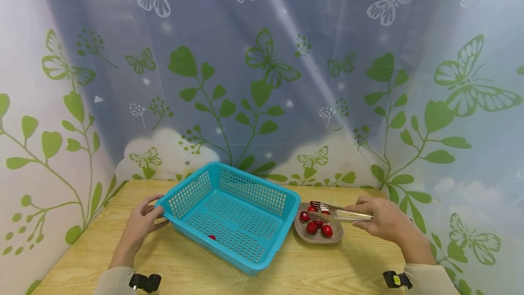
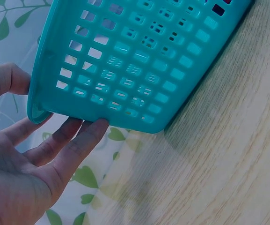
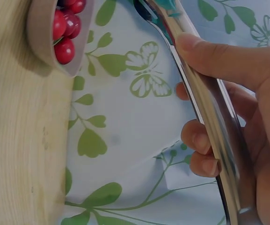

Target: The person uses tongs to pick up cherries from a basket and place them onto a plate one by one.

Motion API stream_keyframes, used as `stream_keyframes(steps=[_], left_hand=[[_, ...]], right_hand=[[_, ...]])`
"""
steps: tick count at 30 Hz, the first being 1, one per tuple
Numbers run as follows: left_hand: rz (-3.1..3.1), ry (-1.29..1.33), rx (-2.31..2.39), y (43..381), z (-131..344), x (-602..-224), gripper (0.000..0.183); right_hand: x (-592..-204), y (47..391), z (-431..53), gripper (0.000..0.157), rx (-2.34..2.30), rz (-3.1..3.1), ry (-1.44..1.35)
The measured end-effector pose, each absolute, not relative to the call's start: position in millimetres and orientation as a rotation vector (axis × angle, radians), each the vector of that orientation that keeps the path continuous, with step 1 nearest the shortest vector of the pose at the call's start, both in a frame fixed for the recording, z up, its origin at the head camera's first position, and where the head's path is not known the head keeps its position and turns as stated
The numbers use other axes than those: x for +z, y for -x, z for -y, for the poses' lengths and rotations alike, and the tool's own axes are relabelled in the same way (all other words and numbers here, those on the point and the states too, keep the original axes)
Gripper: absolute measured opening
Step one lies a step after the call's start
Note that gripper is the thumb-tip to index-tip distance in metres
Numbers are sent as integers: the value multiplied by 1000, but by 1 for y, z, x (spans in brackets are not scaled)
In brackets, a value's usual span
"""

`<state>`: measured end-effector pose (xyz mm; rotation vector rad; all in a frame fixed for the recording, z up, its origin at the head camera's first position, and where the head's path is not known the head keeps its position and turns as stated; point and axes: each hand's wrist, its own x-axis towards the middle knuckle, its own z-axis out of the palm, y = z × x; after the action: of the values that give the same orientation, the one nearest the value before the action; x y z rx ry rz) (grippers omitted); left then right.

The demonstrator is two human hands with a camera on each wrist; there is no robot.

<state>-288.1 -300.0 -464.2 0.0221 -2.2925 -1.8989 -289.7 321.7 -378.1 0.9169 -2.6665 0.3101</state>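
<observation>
My left hand (image 1: 141, 222) grips the left corner of a blue-green plastic basket (image 1: 229, 251), with fingers against its slotted wall in the left wrist view. Inside, by the near wall, part of a red cherry (image 1: 211, 237) shows, the rest hidden by the rim. My right hand (image 1: 382, 217) holds metal tongs (image 1: 354, 215), one end forked, the other flat. Their tips lie over several shiny red cherries (image 1: 326, 231) in a beige dish (image 1: 317, 241) in the head view. Thumb and curled fingers wrap the tongs' arms in the right wrist view.
Basket and dish stand side by side on a light wood-grain table (image 1: 180, 267). A curtain (image 1: 229, 104) printed with leaves and butterflies hangs behind the table and along both sides. Black straps with small devices circle both sleeved wrists.
</observation>
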Motion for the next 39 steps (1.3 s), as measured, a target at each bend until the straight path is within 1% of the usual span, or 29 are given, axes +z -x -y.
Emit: stream_keyframes(steps=[7, 15, 19, 29, 39], left_hand=[[2308, -22, -1902, 288, 302, -465, 52], [2301, -7, -1910, 287, 302, -465, 53], [2302, -10, -1908, 287, 302, -466, 53], [2305, -16, -1902, 289, 302, -465, 53], [2311, -26, -1899, 289, 302, -463, 53]], right_hand=[[-389, 300, -322, 36, 223, 2760, -886], [-399, 311, -317, 33, 278, 2773, -982], [-403, 314, -314, 32, 263, 2773, -979], [-405, 314, -305, 29, 196, 2811, -936], [-403, 309, -302, 31, 191, 2906, -869]])
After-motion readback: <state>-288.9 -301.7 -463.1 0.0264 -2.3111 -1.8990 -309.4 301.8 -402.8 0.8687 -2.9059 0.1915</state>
